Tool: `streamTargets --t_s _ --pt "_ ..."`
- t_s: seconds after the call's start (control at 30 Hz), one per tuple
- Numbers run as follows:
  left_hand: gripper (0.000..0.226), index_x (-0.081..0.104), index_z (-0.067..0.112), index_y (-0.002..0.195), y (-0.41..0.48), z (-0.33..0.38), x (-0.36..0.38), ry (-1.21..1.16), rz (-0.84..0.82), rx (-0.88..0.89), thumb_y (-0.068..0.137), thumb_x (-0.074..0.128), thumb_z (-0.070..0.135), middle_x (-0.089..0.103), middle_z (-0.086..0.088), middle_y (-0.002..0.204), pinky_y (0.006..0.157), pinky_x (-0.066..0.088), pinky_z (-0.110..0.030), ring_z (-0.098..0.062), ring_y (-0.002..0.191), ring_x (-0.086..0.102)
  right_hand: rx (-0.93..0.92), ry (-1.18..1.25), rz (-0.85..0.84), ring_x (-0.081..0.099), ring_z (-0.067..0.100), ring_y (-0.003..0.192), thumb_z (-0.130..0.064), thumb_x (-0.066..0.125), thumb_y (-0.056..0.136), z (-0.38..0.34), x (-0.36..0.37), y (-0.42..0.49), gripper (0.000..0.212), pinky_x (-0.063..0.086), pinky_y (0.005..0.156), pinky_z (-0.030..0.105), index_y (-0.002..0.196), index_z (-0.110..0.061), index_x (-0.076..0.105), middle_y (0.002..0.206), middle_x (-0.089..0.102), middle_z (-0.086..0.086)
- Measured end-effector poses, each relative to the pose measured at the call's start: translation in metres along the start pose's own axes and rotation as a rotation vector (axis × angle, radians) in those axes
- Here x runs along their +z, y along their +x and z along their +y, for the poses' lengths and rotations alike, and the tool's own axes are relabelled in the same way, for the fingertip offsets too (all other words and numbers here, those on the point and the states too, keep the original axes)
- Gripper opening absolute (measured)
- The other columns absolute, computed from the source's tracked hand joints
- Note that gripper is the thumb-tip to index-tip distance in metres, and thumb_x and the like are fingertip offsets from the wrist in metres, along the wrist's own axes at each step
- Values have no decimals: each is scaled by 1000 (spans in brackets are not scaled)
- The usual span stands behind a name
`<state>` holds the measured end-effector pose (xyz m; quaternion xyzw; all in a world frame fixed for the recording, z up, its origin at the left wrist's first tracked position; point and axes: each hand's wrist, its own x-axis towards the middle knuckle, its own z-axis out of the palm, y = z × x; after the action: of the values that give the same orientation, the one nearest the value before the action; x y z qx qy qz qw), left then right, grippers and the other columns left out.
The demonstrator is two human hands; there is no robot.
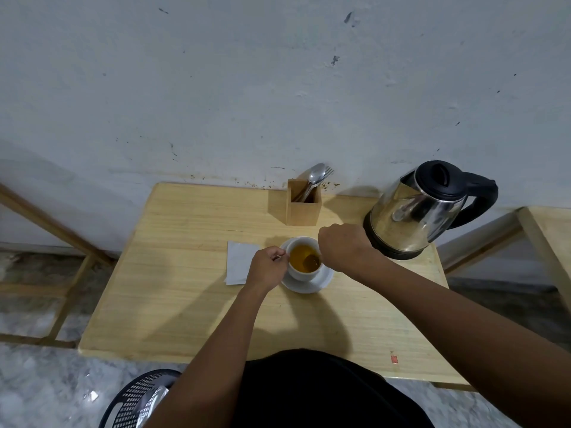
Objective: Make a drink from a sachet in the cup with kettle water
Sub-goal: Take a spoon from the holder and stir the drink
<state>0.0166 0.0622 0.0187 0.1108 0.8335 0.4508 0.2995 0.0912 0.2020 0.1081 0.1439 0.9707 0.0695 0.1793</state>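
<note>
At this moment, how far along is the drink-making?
Done: the cup on its saucer already holds amber liquid with a tea bag in it, the kettle stands upright back on the table, and a grey sachet lies left of the cup. In hand: the left hand steadies the cup's side while the right hand hovers closed above it, apparently dipping the bag. Left: finishing steeping, possibly removing the bag.
</note>
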Motion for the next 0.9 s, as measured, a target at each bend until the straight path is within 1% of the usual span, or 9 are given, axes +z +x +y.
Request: streamTargets --t_s 0.07,0.17,0.27,0.37,0.43,0.5,0.63,0.77,0.9 --pt "21 69 10 103 0 0 -1 2 -2 0 92 57 24 64 0 93 78 43 -26 -16 89 59 14 55 -10 52 20 69 -26 52 95 0 4 -2 12 32 52 28 96 -15 55 74 51 -1" --pt "19 69 10 100 0 -1 -1 4 -3 9 91 58 22 65 -1 92 77 43 -26 -16 88 59 54 130 18 57 20 71 -25 49 96 -1 17 -5 19 35 54 27 105 -18 64 87 64 -1" --pt "18 70 10 97 -1 -1 0 1 0 19 91 59 22 65 -1 89 75 42 -26 -15 85 58 88 66 52 51 19 66 -18 47 98 -1 28 -11 15 32 53 28 102 -16 62 84 63 -1" --pt "17 69 10 98 -2 -1 -2 -15 -7 18 91 59 22 64 -1 88 71 42 -25 -13 82 57 127 30 62 44 18 58 -14 47 97 1 33 -21 11 20 46 26 89 -18 54 69 49 -4" --pt "17 69 10 98 -2 -1 -2 -10 -11 23 91 58 22 64 -1 88 67 43 -24 -13 81 57 163 66 91 46 20 61 -15 44 98 5 39 -28 15 17 45 26 91 -18 58 76 59 -3" --pt "18 69 10 98 -1 -1 -2 -2 -10 23 91 58 23 65 -1 87 69 43 -25 -14 82 57 200 149 163 54 23 64 -22 44 99 11 49 -36 20 20 45 27 101 -22 63 85 68 -1" --pt "18 69 10 99 -1 -1 -1 -9 -7 14 91 58 23 64 0 88 74 42 -26 -14 82 57 221 383 262 66 25 81 -37 40 102 20 70 -59 24 35 56 29 118 -32 57 96 71 -3" --pt "19 69 9 99 0 -2 -1 -12 -8 11 91 59 22 64 -1 88 71 42 -25 -14 82 57 247 545 344 68 22 83 -40 43 101 19 91 -72 21 49 62 31 117 -37 55 100 72 -9" --pt "18 69 10 96 1 -3 -1 -7 -10 6 91 59 23 66 -2 88 74 44 -28 -17 84 59 268 606 372 68 21 79 -39 42 102 19 103 -76 21 48 60 31 119 -36 54 96 73 -10"
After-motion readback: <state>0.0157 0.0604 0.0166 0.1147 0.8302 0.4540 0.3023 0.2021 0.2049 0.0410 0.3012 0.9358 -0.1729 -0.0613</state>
